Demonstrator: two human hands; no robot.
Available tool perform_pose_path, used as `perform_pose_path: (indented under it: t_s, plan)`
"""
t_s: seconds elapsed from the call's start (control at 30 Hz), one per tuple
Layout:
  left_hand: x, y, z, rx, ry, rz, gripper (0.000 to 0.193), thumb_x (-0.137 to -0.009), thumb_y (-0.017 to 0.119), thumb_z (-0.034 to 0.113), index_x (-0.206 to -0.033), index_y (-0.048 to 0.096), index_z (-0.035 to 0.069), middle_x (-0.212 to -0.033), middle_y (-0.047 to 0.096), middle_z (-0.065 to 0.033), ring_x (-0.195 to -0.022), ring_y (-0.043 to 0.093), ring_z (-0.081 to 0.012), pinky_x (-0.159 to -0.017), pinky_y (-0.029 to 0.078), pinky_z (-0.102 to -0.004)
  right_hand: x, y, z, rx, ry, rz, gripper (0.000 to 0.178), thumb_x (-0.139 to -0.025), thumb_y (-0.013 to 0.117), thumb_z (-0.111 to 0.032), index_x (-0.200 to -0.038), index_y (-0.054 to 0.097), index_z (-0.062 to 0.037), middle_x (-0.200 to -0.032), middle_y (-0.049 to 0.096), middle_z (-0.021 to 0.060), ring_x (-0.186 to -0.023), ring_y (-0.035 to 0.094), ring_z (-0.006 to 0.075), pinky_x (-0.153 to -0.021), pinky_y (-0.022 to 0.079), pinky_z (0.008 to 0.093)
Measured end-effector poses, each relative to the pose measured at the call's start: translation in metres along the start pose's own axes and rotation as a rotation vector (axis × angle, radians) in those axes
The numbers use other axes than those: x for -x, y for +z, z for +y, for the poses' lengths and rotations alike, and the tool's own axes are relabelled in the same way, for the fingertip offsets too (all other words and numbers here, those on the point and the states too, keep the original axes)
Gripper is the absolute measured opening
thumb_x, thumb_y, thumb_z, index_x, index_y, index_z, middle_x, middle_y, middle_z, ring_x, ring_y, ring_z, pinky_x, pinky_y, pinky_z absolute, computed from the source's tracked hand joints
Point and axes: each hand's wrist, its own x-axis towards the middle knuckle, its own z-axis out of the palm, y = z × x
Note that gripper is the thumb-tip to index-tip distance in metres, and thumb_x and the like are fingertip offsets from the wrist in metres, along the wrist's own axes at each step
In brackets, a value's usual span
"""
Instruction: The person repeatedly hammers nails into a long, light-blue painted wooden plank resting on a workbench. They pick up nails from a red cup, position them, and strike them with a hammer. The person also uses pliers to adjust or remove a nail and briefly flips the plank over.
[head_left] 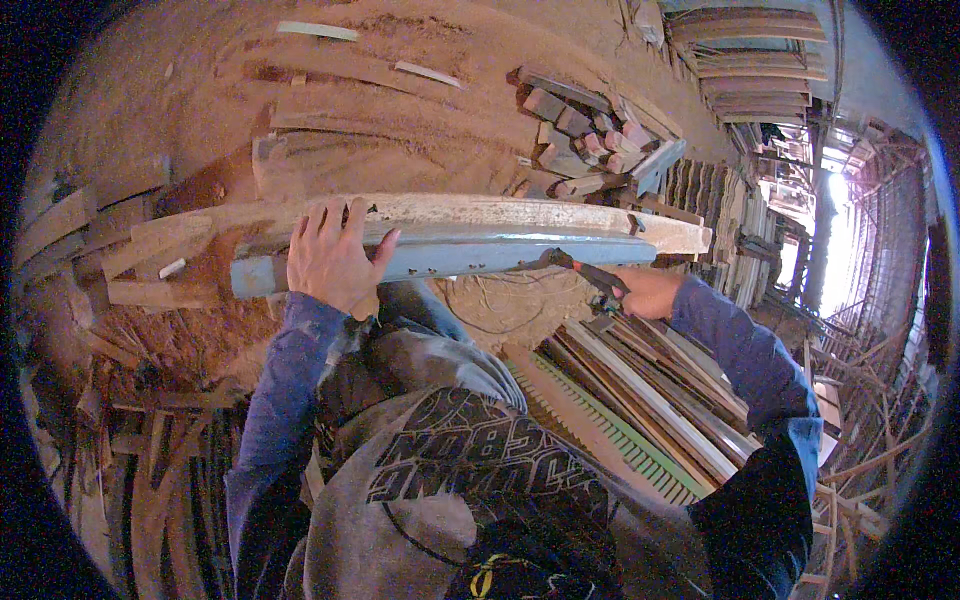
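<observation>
A long wooden beam (480, 235), pale and weathered on its upper face and blue-grey along its near side, is held across the middle of the frame, running from the left of centre to the right of centre. The left hand (335, 258) is laid over the beam's left part, fingers spread across the top and the thumb down the blue-grey side, so the grip is clamped on the wood. At right of centre, the right hand (648, 292) is closed around a tool with an orange and black handle (590, 274), its dark tip set against the beam's lower edge; what kind of tool it is cannot be told. Both forearms are covered by blue sleeves (285, 400), and a grey printed sweatshirt (450, 470) fills the lower middle of the frame. Sawdust-covered ground (200, 90) is seen across the upper left, a heap of short wood offcuts (585, 135) lies at upper centre, and long planks and slats (650, 400) are stacked at lower right.
</observation>
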Motion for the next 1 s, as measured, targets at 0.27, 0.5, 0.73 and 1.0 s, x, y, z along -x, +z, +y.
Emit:
perform_pose_path:
  t_s: [0.27, 0.5, 0.73, 1.0]
  plan:
    - [-0.004, -0.004, -0.001, 0.024, -0.082, -0.044, 0.047, -0.085, 0.065, 0.049, -0.108, 0.066, 0.007, -0.105, 0.065, -0.014, -0.099, 0.063, -0.0346, -0.09, 0.049, -0.0473, 0.001, -0.012, -0.039, -0.211, 0.222, -0.137, 0.032, -0.085, 0.062, -0.019, -0.109, 0.05, -0.003, -0.09, 0.061, 0.018, -0.087, 0.06, 0.0344, -0.079, 0.046, 0.0469]
    - [-0.005, -0.009, -0.004, -0.015, -0.116, -0.107, 0.044, -0.087, 0.063, 0.046, -0.107, 0.067, 0.007, -0.104, 0.067, -0.0148, -0.1, 0.064, -0.0351, -0.09, 0.049, -0.0476, -0.001, 0.017, 0.012, -0.053, -0.054, 0.04, 0.059, -0.085, 0.058, -0.014, -0.142, 0.044, -0.006, -0.115, 0.065, 0.0273, -0.106, 0.063, 0.0447, -0.095, 0.05, 0.0519]
    - [-0.007, -0.016, -0.003, -0.068, -0.099, -0.097, 0.043, -0.089, 0.062, 0.045, -0.105, 0.067, 0.006, -0.1, 0.068, -0.0153, -0.097, 0.064, -0.0355, -0.088, 0.05, -0.0473, -0.016, 0.043, 0.066, -0.038, -0.315, 0.257, 0.027, -0.088, 0.067, -0.017, -0.103, 0.053, -0.0002, -0.084, 0.06, 0.0233, -0.086, 0.06, 0.0453, -0.077, 0.046, 0.0518]
    - [-0.01, -0.022, -0.002, -0.177, -0.113, -0.171, 0.043, -0.089, 0.061, 0.047, -0.107, 0.069, 0.009, -0.11, 0.069, -0.0164, -0.1, 0.065, -0.0369, -0.09, 0.052, -0.0471, -0.002, 0.019, 0.004, 0.206, -0.023, 0.098, 0.039, -0.09, 0.062, -0.02, -0.123, 0.048, -0.0023, -0.097, 0.066, 0.0266, -0.094, 0.064, 0.047, -0.08, 0.05, 0.0561]
